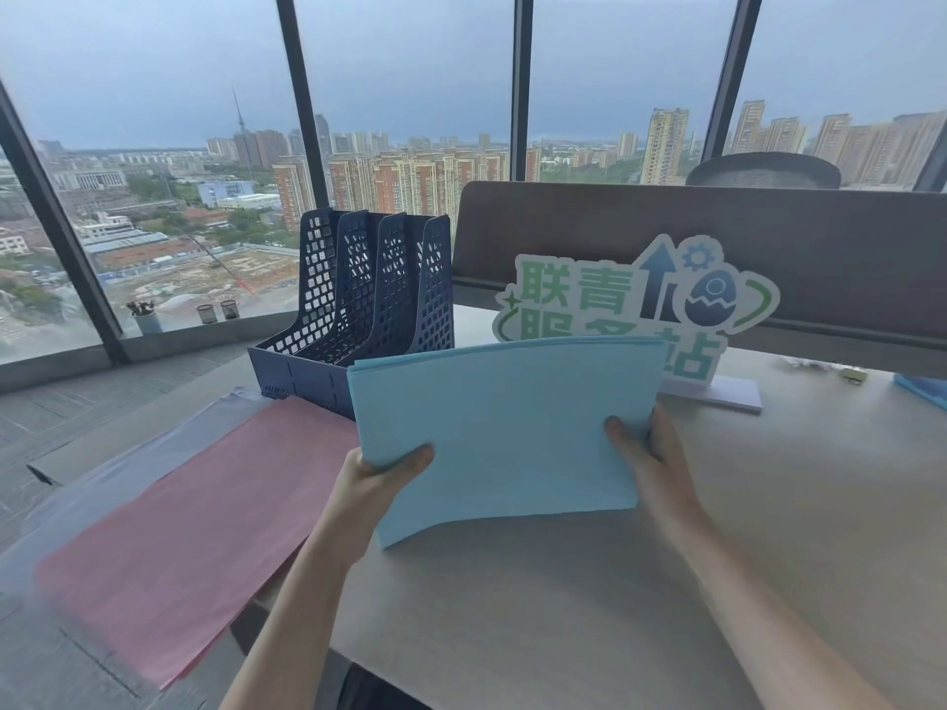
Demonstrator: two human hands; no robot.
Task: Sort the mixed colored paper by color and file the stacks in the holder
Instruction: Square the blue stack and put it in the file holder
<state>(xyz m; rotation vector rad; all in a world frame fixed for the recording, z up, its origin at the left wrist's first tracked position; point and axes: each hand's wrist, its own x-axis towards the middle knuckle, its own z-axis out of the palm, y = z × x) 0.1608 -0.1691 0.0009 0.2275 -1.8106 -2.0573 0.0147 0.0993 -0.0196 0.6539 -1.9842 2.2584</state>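
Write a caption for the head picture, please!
Both hands hold blue paper near the empty holder.

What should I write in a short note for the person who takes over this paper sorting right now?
Left hand: grips the left edge of the blue stack, thumb on top.
Right hand: grips the same stack on its right side.
Blue stack: held up above the desk, just right of the holder.
Pink stack: lies flat on the desk, left of the blue stack, in front of the holder.
Holder: dark blue; no paper shows in its slots.
Done: blue and pink look sorted into separate stacks.
Left: file the blue stack in one slot, then the pink stack in another.
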